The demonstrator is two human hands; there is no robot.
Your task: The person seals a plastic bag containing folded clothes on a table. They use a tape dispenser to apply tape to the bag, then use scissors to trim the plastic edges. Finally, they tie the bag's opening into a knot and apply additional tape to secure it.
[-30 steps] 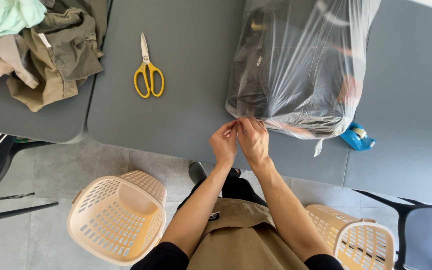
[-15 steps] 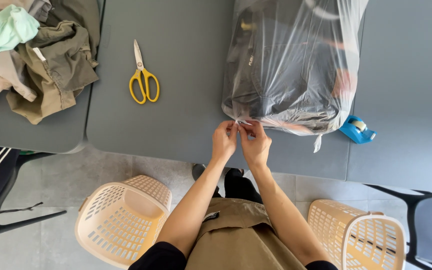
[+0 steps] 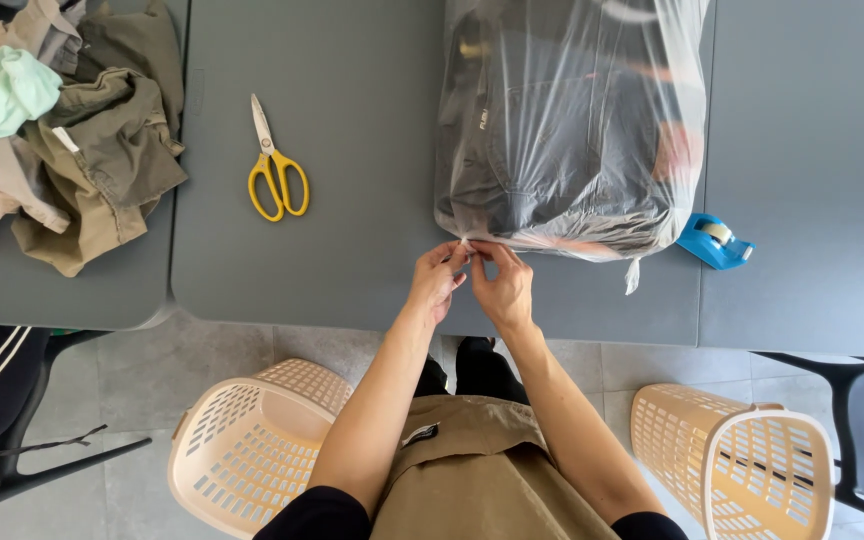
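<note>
At the frame's upper centre, a clear plastic bag [image 3: 567,130] stuffed with dark clothing lies on the grey bench [image 3: 352,200]. The left hand [image 3: 439,280] and right hand [image 3: 500,283] pinch its near corner together; the film looks thin, slippery, easily torn, the load soft and bulky.

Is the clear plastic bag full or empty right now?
Full: the clear plastic bag bulges with dark folded clothing. Both hands, left hand and right hand, pinch its near corner.

1 plastic bag [image 3: 572,120], 1 scissors [image 3: 275,170], 2 baskets [image 3: 252,450], 1 tape dispenser [image 3: 712,240], approx. 5 loose garments [image 3: 82,150]
</note>
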